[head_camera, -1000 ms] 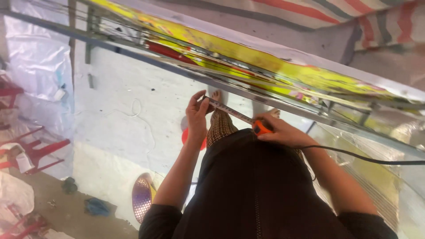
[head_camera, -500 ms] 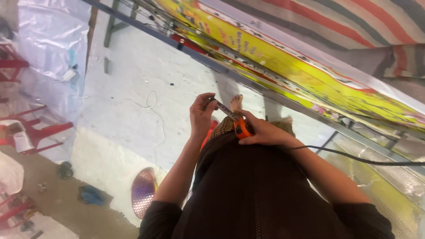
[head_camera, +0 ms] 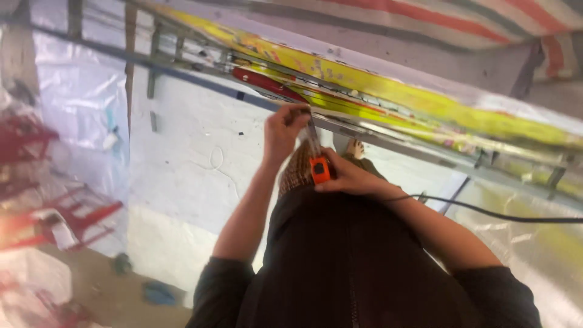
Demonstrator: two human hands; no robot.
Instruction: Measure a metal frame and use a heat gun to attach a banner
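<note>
Left hand (head_camera: 285, 130) is pinching the tip of a tape blade (head_camera: 313, 141) against the grey metal bar (head_camera: 388, 141), right hand (head_camera: 349, 177) is gripping the orange tape measure (head_camera: 320, 169) just below, its fingers mostly hidden, surroundings blurring.

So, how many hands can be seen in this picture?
2. The left hand is raised at the metal rail, pinching a thin strip. The right hand is lower, holding an orange tool. No other hands show.
</note>
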